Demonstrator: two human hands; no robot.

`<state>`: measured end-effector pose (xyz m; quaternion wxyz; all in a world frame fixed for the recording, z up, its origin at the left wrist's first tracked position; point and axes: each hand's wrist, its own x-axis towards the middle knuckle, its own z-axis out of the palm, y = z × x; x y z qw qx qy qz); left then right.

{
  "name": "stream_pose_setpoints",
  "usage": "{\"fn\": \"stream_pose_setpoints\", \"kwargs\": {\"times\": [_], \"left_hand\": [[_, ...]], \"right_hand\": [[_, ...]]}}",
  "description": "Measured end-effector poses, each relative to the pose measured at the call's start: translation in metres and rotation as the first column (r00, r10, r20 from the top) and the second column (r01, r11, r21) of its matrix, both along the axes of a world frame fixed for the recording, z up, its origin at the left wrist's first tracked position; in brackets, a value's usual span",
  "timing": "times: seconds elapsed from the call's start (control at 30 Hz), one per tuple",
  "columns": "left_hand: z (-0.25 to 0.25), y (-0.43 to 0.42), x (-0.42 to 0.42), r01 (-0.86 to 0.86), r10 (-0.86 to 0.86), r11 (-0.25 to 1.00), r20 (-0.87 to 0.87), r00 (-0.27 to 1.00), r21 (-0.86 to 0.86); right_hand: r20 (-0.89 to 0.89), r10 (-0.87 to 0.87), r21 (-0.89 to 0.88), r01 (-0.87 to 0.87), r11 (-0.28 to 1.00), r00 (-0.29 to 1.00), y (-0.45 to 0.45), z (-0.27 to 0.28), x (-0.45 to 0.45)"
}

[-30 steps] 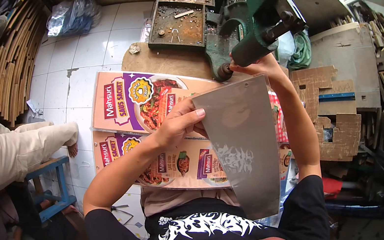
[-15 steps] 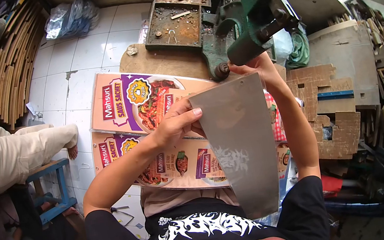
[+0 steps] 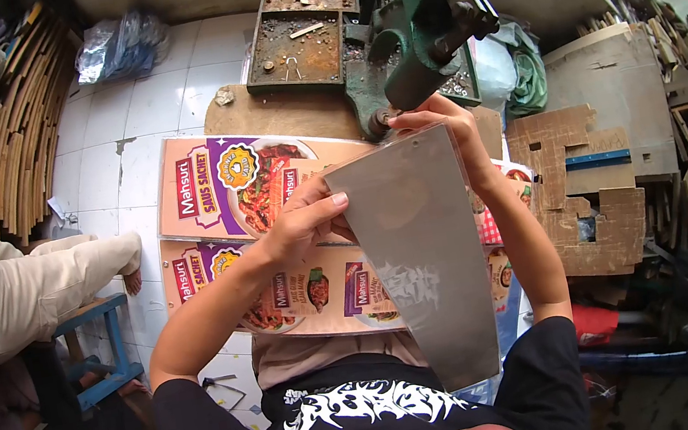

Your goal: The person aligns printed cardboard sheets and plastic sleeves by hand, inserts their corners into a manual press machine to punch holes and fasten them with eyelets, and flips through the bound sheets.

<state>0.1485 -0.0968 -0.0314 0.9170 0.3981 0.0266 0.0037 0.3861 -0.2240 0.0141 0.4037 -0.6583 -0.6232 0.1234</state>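
Note:
My left hand grips the left edge of a glossy grey sheet, its thumb lying on top. The sheet is tilted and tapers in this view, with a small hole near its upper right corner. Behind that corner is my right hand, fingers drawn together and reaching to the lower die of a green hand press. Whatever those fingertips hold is too small to make out. Printed food signs lie stacked beneath my left hand and the sheet.
A compartmented metal tray with small hardware stands left of the press. Cut brown boards lean at the right. On the left are a seated person's leg, a blue stool and stacked wood strips.
The view has shifted slightly, so the press and signs appear a little further left. My right fingers now reach closer to the lower die. My left hand keeps its hold on the sheet.

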Motion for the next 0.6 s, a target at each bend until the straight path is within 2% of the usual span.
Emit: {"fn": "stream_pose_setpoints", "kwargs": {"times": [0.07,0.17,0.4,0.47,0.6], "left_hand": [[0.005,-0.002,0.0,-0.037,0.037,0.999,0.009,0.999,0.033],[0.003,0.0,0.0,-0.023,0.022,0.999,0.02,1.0,0.041],[0.001,0.0,0.0,-0.032,0.031,0.998,0.025,0.999,0.055],[0.002,0.0,0.0,-0.03,0.028,0.998,0.032,0.999,0.062],[0.001,0.003,-0.004,-0.027,0.025,0.998,0.031,0.999,0.053]], "right_hand": [[0.102,-0.023,0.069,0.016,0.997,0.995,0.001,-0.008,-0.002],[0.163,-0.046,0.148,0.021,0.989,0.986,0.001,-0.011,-0.007],[0.187,-0.032,0.147,0.004,0.989,0.982,0.007,0.002,-0.008],[0.347,-0.004,0.187,-0.065,0.98,0.938,0.012,-0.002,-0.005],[0.374,-0.009,0.172,-0.06,0.983,0.928,0.012,-0.006,-0.007]]}}
